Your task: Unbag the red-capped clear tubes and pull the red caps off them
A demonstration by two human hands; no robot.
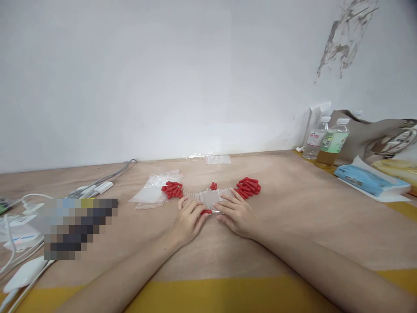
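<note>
We see a clear tube with a red cap [206,212] pinched between our 2 hands at the middle of the wooden table [306,217]. Our left hand [189,217] closes its fingertips on the capped end; our right hand [235,214] grips the clear end. Just behind lies a row of clear tubes [208,198], too many and too blurred to count. We judge that a careless sleeve or wrist could scatter that row, or a hard squeeze could pop the cap off. Beyond lie 2 piles of red caps, a left pile [172,190] and a right pile [248,187], plus 2 bottles [325,141] far right.
</note>
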